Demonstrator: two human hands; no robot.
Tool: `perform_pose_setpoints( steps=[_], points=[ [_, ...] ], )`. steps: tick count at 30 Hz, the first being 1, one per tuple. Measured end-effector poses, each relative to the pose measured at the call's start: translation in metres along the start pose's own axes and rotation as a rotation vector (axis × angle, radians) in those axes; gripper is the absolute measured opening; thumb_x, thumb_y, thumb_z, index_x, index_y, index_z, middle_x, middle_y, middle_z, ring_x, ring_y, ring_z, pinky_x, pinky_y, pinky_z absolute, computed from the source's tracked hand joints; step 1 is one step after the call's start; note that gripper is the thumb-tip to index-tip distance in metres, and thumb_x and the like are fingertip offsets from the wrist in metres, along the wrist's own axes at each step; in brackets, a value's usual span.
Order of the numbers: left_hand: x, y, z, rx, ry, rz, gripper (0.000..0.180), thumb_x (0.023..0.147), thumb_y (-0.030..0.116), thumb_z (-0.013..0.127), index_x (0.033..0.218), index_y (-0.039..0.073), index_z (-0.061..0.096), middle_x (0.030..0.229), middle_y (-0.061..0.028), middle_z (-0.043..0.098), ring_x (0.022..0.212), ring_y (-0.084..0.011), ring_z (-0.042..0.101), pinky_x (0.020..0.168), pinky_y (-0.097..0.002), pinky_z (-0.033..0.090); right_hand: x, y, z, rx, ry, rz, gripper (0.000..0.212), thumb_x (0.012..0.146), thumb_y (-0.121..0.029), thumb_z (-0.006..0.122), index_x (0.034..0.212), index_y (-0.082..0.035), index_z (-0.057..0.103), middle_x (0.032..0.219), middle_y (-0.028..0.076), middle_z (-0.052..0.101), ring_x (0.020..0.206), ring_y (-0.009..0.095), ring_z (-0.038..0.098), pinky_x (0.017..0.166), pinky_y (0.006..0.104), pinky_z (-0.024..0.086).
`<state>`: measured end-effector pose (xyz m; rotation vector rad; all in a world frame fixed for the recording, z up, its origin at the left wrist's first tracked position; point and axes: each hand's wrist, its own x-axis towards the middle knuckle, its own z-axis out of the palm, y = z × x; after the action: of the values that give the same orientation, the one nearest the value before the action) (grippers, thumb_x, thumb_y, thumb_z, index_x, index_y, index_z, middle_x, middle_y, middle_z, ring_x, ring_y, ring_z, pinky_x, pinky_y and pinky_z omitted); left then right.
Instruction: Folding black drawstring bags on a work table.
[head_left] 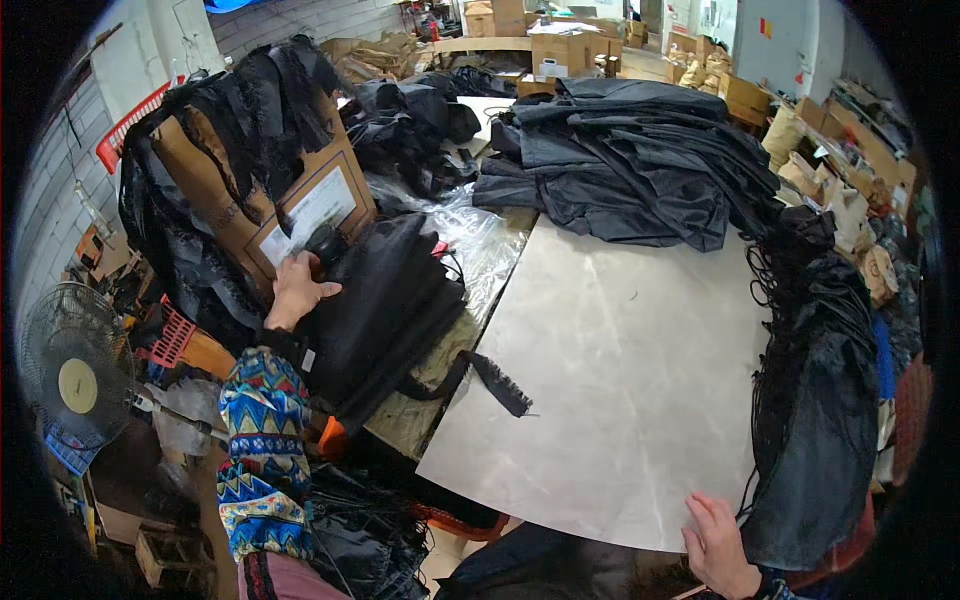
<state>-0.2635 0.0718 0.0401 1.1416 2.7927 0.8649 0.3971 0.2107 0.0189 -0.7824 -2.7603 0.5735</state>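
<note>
My left hand (pixel 292 292) reaches to the front of a cardboard box (pixel 338 165) hung with black strips. Its thumb stands apart from the fingers, and the fingertips are at a small dark rounded thing (pixel 326 243) whose kind I cannot make out. Just right of this hand lies a stack of folded black fabric (pixel 375 310), with a frayed black strap (pixel 495 385) trailing onto the pale tabletop (pixel 600 370). At the near right corner of that top, my right hand (pixel 718 548) rests with fingers stretched out, holding nothing.
A heap of black cloth (pixel 630 150) covers the table's far end. More black fabric with cords (pixel 815 400) hangs along the right edge. A standing fan (pixel 75 385) is at the left, near a red plastic basket (pixel 172 332). Clear plastic sheeting (pixel 475 235) lies beyond the stack.
</note>
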Motion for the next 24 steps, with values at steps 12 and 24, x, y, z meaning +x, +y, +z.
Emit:
perform_pose_setpoints(
  steps=[12,24],
  points=[
    [-0.056,0.061,0.002,0.203,-0.35,0.262,0.082,0.077,0.026,0.068,0.145,0.003,0.03,0.135,-0.0265,0.047,0.123,-0.0392,0.048,0.103,-0.0407,0.039,0.009,-0.011,0.011,0.11,-0.031,-0.013,0.042,0.087,0.002,0.054,0.129,0.001,0.048,0.117,0.025,0.054,0.104,0.044,0.052,0.088,0.0455,0.044],
    [-0.07,0.028,0.082,0.063,-0.296,0.336,0.071,0.071,0.007,0.053,0.14,0.003,0.038,0.137,-0.0231,0.046,0.127,-0.0373,0.045,0.108,-0.0416,0.034,-0.005,0.019,0.016,0.016,0.127,0.024,0.039,0.083,-0.008,0.062,0.119,0.002,0.054,0.109,0.016,0.059,0.098,0.033,0.056,0.082,0.0398,0.047]
  ],
)
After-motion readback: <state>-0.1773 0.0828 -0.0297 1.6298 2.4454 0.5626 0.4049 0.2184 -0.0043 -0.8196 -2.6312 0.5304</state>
